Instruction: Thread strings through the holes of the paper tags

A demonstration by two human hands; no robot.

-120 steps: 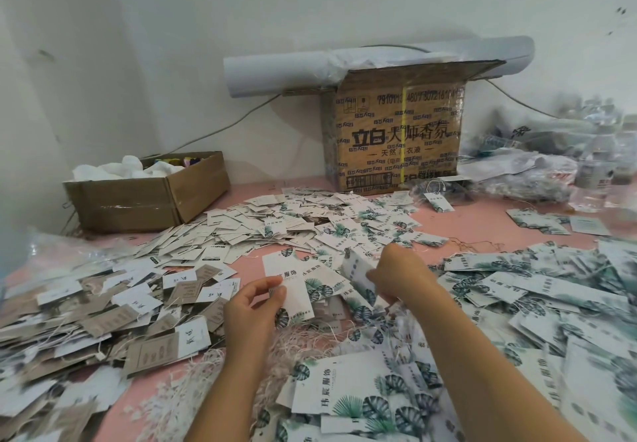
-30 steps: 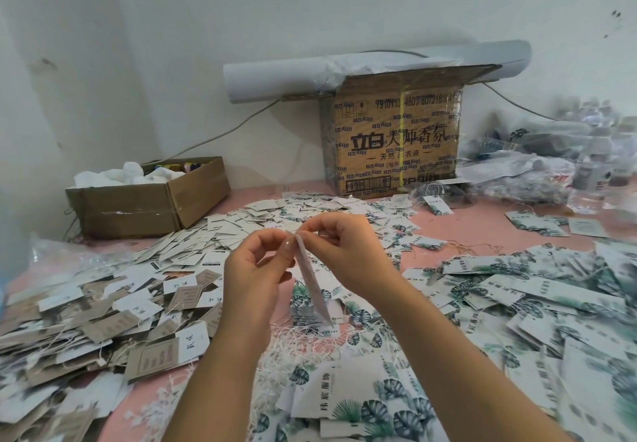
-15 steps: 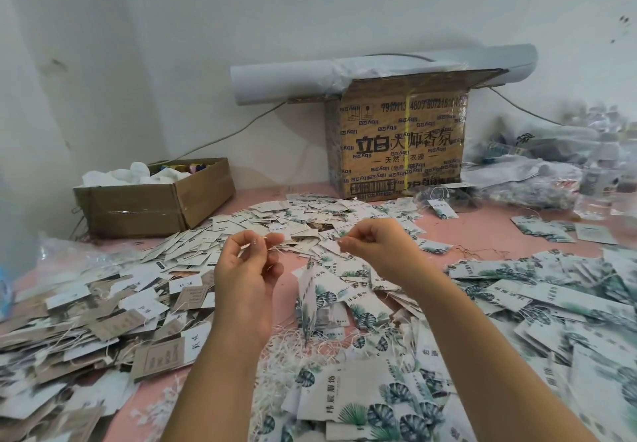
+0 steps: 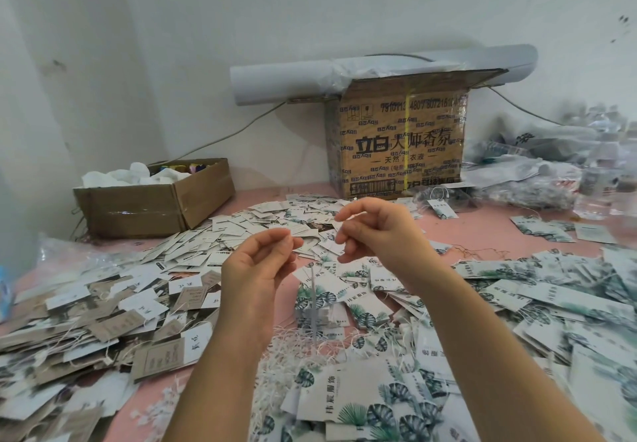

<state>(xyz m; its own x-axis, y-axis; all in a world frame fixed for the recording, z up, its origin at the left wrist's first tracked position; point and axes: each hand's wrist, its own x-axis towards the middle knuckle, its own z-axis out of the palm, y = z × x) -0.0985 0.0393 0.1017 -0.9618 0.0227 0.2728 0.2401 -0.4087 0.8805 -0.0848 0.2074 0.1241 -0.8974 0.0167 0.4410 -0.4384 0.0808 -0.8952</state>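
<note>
My left hand point(image 4: 258, 265) and my right hand point(image 4: 377, 234) are raised side by side over the table, each with thumb and forefinger pinched on an end of a thin string that is barely visible. A leaf-print paper tag point(image 4: 312, 303) hangs edge-on and blurred below the gap between them. Loose white strings point(image 4: 293, 352) lie heaped under my wrists. Several white tags point(image 4: 262, 228) lie behind my hands, brown and white ones point(image 4: 103, 307) spread to the left, and leaf-print ones point(image 4: 551, 290) to the right and front.
A low open cardboard box point(image 4: 155, 203) with white stuffing stands at the back left. A tall printed carton point(image 4: 403, 145) carries a paper roll point(image 4: 282, 79) against the wall. Plastic bags point(image 4: 534, 183) crowd the back right. Bare pink tabletop point(image 4: 482, 231) shows beside them.
The hands held a tag together, then drew apart with it dangling between them. Now both hands are higher and closer, and the tag hangs lower, swinging edge-on.
</note>
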